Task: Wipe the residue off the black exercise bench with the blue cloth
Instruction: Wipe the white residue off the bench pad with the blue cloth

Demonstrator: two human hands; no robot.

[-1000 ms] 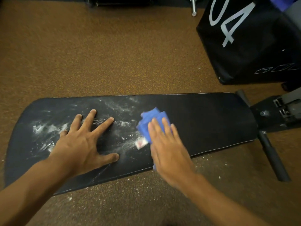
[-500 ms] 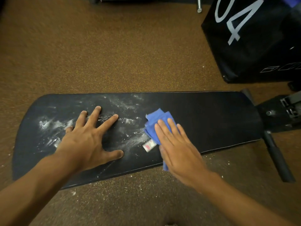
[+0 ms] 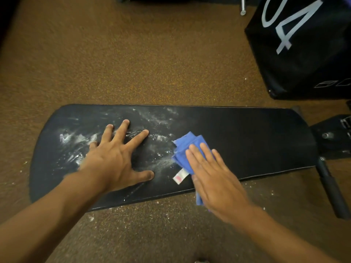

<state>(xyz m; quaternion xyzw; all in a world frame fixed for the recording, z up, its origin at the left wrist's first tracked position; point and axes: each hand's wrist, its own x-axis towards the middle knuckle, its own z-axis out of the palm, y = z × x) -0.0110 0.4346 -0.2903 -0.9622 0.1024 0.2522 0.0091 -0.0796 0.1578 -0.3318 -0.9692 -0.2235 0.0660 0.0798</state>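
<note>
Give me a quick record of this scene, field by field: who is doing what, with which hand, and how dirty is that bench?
setting: brown speckled floor, seen from above
bench: black exercise bench, lying across the view
residue: white powder on the bench's left half; right half looks clean
cloth: blue cloth, folded, white tag showing
right hand: right hand pressed flat on the cloth
left hand: left hand spread flat on the bench, in the powder
nearby: black box marked 04, upper right
floor debris: white specks beside the near edge
</note>
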